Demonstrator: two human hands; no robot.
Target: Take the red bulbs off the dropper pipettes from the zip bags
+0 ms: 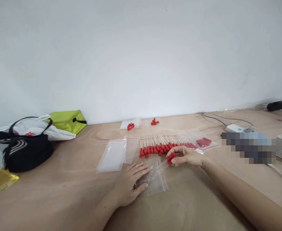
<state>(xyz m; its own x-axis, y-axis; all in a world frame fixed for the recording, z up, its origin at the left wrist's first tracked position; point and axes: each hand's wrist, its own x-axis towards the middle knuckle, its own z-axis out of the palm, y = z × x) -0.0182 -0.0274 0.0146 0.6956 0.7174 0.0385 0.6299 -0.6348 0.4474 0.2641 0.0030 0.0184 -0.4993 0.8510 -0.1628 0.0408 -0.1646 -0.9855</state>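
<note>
Red-tipped sticks (171,157) pinched in right grip (185,156), at mouth of clear bag (159,186). Left grip (132,180) open, flat on bag. Filled bags (213,145) far and right; loose row (153,149) not bagged yet; plain bags (111,157) left.

It's clear, glossy plastic on the near bag (156,187), smooth red tips (152,149) on pale, wooden-looking sticks (156,140), wood-grained tabletop (66,195) below, and matt black cloth on the handbag (32,152) at left!

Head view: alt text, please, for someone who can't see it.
The right hand holds red-headed sticks near the red-striped edge of a clear bag under the left hand on a wooden table. Behind lies a row of similar sticks, with flat clear bags to its left.
</note>
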